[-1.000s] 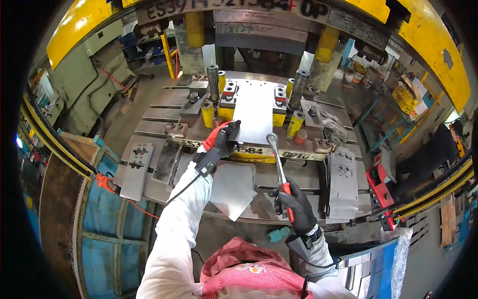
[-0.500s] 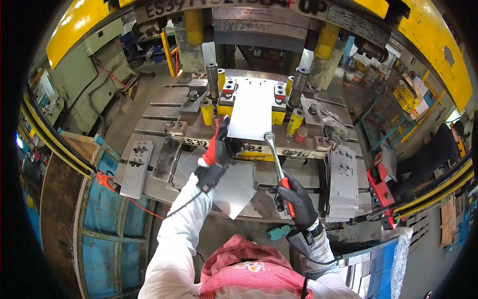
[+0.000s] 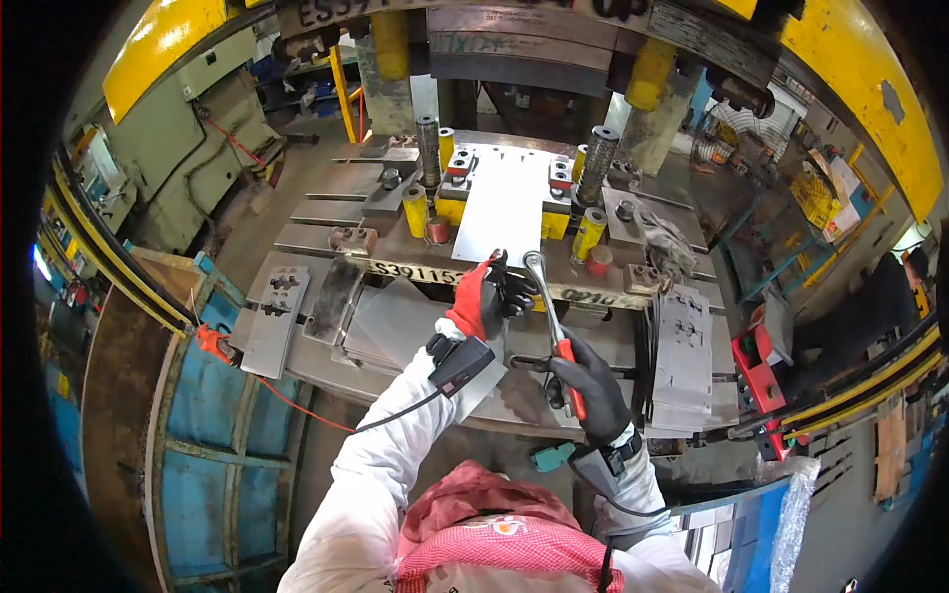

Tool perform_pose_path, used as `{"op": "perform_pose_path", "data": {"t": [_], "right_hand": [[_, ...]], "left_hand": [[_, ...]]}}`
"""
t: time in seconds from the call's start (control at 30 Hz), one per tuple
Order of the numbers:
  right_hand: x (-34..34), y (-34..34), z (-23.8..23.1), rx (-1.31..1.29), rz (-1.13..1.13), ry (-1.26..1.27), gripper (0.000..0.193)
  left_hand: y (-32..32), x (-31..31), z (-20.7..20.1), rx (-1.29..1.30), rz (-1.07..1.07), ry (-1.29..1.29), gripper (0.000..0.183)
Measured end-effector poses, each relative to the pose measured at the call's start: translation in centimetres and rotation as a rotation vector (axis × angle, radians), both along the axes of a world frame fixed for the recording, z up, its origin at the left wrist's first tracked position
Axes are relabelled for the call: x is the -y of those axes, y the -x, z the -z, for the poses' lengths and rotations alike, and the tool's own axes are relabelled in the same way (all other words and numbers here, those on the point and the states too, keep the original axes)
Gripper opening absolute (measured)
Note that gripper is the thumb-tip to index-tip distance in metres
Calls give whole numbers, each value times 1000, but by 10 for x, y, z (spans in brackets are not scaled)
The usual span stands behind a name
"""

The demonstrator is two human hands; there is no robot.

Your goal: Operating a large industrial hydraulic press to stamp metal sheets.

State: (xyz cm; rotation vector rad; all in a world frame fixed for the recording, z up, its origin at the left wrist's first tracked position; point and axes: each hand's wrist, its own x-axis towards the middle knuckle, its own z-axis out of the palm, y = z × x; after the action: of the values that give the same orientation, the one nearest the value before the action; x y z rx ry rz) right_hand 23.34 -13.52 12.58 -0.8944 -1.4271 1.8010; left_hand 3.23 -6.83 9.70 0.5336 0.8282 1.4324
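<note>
My right hand (image 3: 590,387), in a black glove, is closed round the orange-red grip of a ratchet wrench (image 3: 547,308). Its round metal head lies by the front right corner of a white metal sheet (image 3: 501,203), which rests on the die between the guide posts. Whether the head touches the sheet, I cannot tell. At the sheet's front edge is my left hand (image 3: 491,296) in a red and black glove, fingers apart and partly bent, with nothing seen in them. Below that hand and forearm lie loose flat sheets (image 3: 400,321), partly hidden.
Punched plates are stacked at the right (image 3: 682,361), with another punched plate (image 3: 275,321) at the left. Dark guide posts (image 3: 597,168) and yellow cylinders (image 3: 589,235) flank the sheet. The press's upper die (image 3: 519,49) hangs beyond. A red control box (image 3: 759,376) stands far right.
My left hand has moved right and nearer, from the sheet's left side to its front edge. The wrench in my right hand has hardly moved; the view has shifted slightly.
</note>
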Motion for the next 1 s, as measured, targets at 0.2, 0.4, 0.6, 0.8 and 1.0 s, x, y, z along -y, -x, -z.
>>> {"op": "perform_pose_path", "data": {"t": [0.2, 0.4, 0.6, 0.8, 1.0], "right_hand": [[-3, -1, -4, 39, 6, 9, 59], [-2, 4, 3, 18, 13, -24, 56], [0, 4, 3, 10, 42, 16, 52], [6, 12, -3, 17, 68, 35, 47], [6, 8, -1, 18, 104, -3, 47]], "left_hand": [[-2, -3, 2, -176, -86, -11, 47], [29, -21, 35, -549, -34, -31, 53], [21, -16, 24, -233, 140, -51, 53], [42, -42, 74, -572, 42, -231, 52], [23, 24, 5, -109, 107, 70, 53]]}}
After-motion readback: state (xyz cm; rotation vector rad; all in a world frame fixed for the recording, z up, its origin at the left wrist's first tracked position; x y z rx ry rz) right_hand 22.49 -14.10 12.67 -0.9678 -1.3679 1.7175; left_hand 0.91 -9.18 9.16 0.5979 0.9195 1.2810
